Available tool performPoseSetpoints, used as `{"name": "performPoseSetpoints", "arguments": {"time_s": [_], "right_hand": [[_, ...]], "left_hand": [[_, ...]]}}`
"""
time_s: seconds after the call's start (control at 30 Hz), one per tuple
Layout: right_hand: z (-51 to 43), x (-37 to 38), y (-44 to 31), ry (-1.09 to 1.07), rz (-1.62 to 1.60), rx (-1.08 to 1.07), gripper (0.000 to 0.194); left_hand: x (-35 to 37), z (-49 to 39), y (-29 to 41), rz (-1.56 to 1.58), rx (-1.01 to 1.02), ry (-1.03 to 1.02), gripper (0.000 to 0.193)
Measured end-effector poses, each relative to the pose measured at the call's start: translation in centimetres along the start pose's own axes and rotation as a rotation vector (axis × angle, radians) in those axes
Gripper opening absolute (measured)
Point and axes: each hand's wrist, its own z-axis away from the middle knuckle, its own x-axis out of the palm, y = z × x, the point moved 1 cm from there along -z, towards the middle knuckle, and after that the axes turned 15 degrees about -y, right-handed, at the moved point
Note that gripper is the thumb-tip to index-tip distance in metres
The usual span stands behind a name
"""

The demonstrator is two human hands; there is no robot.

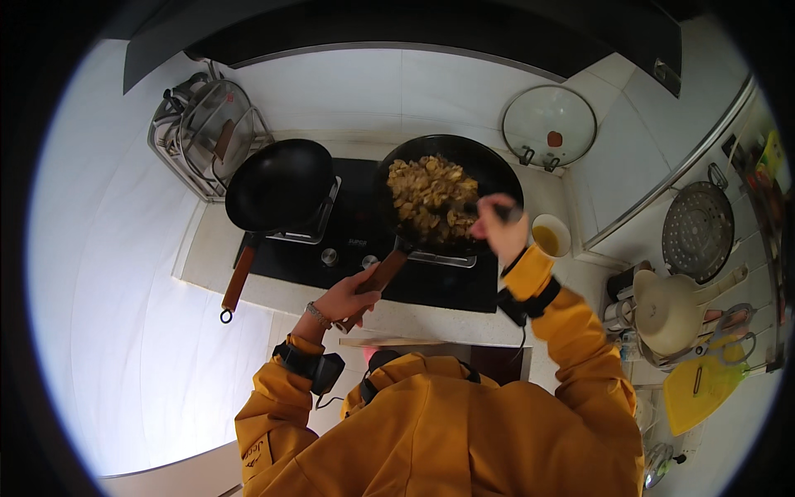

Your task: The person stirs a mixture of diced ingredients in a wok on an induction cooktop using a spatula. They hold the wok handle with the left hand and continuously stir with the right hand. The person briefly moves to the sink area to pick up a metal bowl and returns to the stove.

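Note:
My left hand [348,302] grips the brown wooden handle [384,272] of a black wok [500,171] on the right side of the gas stove. Browned, chopped food pieces [431,189] lie in this wok, mostly on its left and middle. Over the wok's right side, my right hand [502,227] is closed around a dark utensil handle [510,212], blurred; the utensil's working end cannot be made out. Just right of that hand, a white bowl [566,231] holds yellow liquid.
An empty black frying pan [282,186] sits at the left of the black stovetop [348,261]. A metal rack [186,174] with lids stands behind it. A glass lid [549,118] leans at the back right. Scissors [733,335], a perforated steamer plate [698,230] and a yellow cutting board [702,391] hang on the right.

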Motion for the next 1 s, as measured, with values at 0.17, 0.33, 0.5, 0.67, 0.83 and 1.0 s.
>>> {"name": "performPoseSetpoints", "arguments": {"time_s": [0.17, 0.33, 0.5, 0.67, 0.83, 1.0], "right_hand": [[-4.3, -5.8, -6.0, 0.2, -0.064, 0.147, 0.017], [-4.1, -6.7, -15.3, -0.012, 0.333, 0.281, 0.023], [-5.3, -4.3, -17.2, -0.366, 0.653, 0.458, 0.02], [-2.1, -3.9, -11.9, -0.21, 0.416, 0.384, 0.014], [1.2, -4.2, -5.5, -0.206, 0.21, 0.182, 0.013], [0.0, -2.0, -3.7, -0.286, 0.326, 0.052, 0.005]], "left_hand": [[0.3, -0.1, -0.4, 0.004, -0.016, 0.032, 0.07], [0.3, -0.1, -0.3, 0.02, -0.004, 0.03, 0.071], [0.4, 0.0, -0.2, 0.012, -0.016, 0.034, 0.071], [0.2, 0.0, -0.4, 0.009, -0.013, 0.012, 0.072], [0.3, 0.0, -0.2, -0.009, -0.002, -0.005, 0.071], [0.4, 0.0, 0.2, 0.035, -0.009, -0.002, 0.07]]}}
